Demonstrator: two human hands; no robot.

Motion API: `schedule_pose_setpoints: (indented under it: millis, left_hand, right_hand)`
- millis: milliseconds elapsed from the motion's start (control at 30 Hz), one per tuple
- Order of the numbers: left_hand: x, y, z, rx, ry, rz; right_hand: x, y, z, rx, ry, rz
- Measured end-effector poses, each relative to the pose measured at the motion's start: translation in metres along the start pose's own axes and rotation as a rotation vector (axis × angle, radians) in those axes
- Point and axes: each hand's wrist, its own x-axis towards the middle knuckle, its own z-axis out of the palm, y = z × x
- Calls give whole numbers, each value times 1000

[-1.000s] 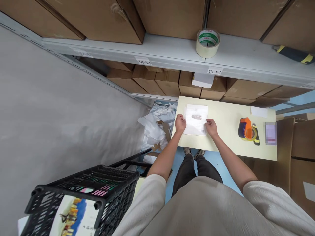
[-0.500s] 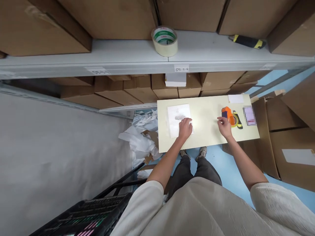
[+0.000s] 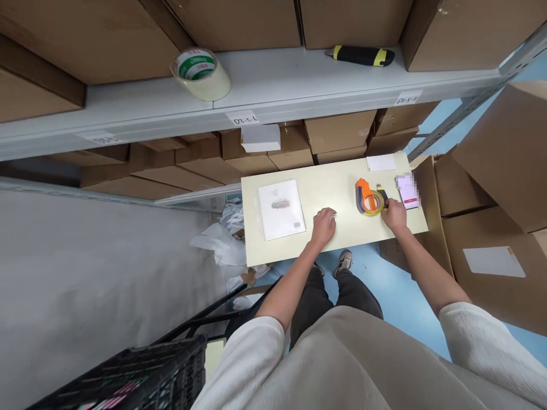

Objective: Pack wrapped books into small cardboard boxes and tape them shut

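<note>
A white flat packet point(image 3: 281, 209) with a grey print lies on the left part of the pale yellow table point(image 3: 337, 233). My left hand point(image 3: 323, 226) rests on the tabletop to the right of the packet, fingers curled, holding nothing that I can see. My right hand point(image 3: 394, 214) is at the handle of the orange tape dispenser point(image 3: 368, 197) near the table's right end, touching it. A small pink-white card point(image 3: 407, 191) lies just right of the dispenser.
A grey shelf point(image 3: 273, 85) above carries a tape roll point(image 3: 200, 73) and a yellow-black cutter point(image 3: 360, 55) among cardboard boxes. More boxes point(image 3: 491, 188) stand to the right. Crumpled white paper point(image 3: 220, 245) lies on the floor at left. A black crate point(image 3: 141, 378) sits at bottom left.
Both hands let go of the white packet. My left hand slid off it to the right onto bare table, and my right hand reached right to the tape dispenser.
</note>
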Motion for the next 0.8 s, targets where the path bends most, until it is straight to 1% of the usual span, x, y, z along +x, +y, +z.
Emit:
schedule_pose_setpoints:
  millis: [67, 167, 233, 300, 333, 367, 400, 467, 533, 633, 700, 800]
  left_hand:
    - [0, 6, 6, -2, -7, 1]
    - [-3, 12, 9, -4, -9, -1]
    - [-5, 13, 8, -6, -2, -8]
    - [-7, 12, 5, -11, 9, -17]
    - [-9, 10, 3, -14, 15, -21]
    - [-10, 8, 0, -18, 21, -25]
    - [-12, 5, -3, -23, 28, -28]
    - [-18, -2, -11, -32, 43, -31]
    - [-25, -11, -22, -39, 58, -35]
    - [-40, -31, -43, -47, 99, -41]
    - [-53, -48, -58, -56, 135, -51]
    - [-73, -78, -84, -68, 182, -93]
  right_hand:
    - [4, 3, -3, 36, -3, 10]
    - [5, 5, -18, 161, 52, 80]
    - [2, 0, -34, 312, 130, 124]
    - [-2, -12, -51, 525, 174, 129]
    - [-4, -23, -58, 642, 160, 114]
    - [-7, -35, -65, 757, 110, 88]
    - [-10, -50, -70, 853, 43, 60]
    - [-18, -84, -74, 971, -81, 0]
    - [-28, -119, -68, 1035, -180, -69]
    - [-45, -170, -47, 1074, -275, -119]
    - [-55, -198, -29, 1064, -305, -83]
    - [-68, -237, 0, 985, -319, 7]
